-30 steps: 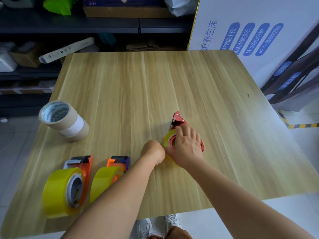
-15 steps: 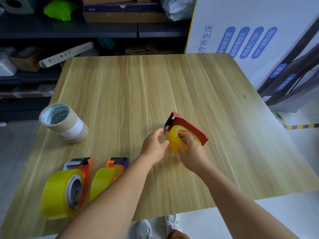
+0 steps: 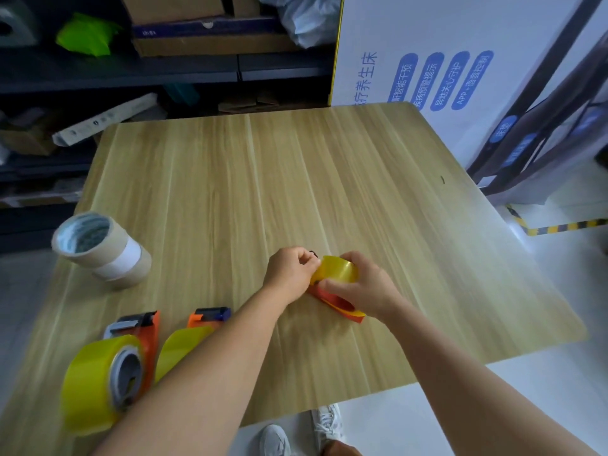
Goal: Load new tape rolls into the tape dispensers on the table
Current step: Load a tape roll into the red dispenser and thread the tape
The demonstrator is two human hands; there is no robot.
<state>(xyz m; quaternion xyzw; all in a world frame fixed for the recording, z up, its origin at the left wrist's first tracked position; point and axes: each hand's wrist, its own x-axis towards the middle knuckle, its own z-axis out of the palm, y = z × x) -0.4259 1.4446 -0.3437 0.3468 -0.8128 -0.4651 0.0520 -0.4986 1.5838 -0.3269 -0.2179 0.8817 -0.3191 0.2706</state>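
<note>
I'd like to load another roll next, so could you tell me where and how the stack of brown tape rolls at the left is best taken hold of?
Take the top roll of the stack of brown tape rolls by its outer curved wall, coming from above with fingers on opposite sides. The stack stands on end on the table with its open core facing up and leans slightly, so lift straight up to avoid toppling the lower rolls.

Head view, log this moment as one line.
right hand grips yellow tape roll on red dispenser | left hand pinches roll's edge | wooden table
</note>
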